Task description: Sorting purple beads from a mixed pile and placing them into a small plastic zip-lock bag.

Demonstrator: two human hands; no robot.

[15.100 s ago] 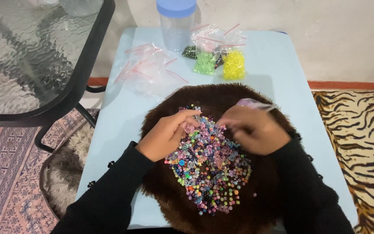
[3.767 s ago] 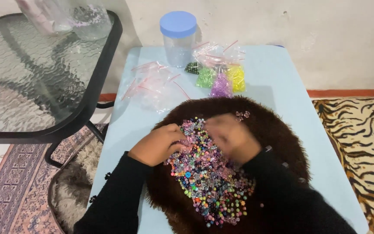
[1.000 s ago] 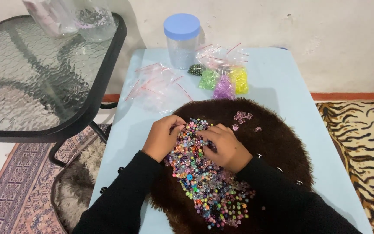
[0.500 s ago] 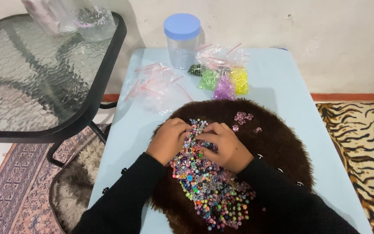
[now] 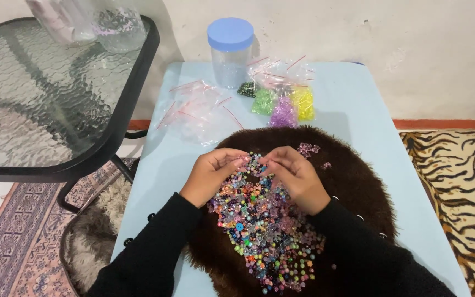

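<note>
A heap of mixed coloured beads (image 5: 262, 225) lies on a round brown furry mat (image 5: 353, 181). My left hand (image 5: 213, 176) rests on the heap's upper left edge with its fingers curled into the beads. My right hand (image 5: 295, 179) sits on the upper right edge, fingertips nearly meeting the left hand's. Both hands are pinched into the beads; whether either one grips a bead is hidden by the fingers. A small cluster of pale pink beads (image 5: 308, 148) lies apart on the mat just beyond my right hand.
The mat sits on a light blue table (image 5: 358, 93). At its far end stand a clear jar with a blue lid (image 5: 230, 52), bags of green, purple and yellow beads (image 5: 284, 104) and empty clear bags (image 5: 193, 110). A glass-topped black table (image 5: 45, 93) stands at left.
Both hands have shifted up toward the far end of the heap and their fingertips have come together. The pink beads set apart on the mat appeared after the earliest frame.
</note>
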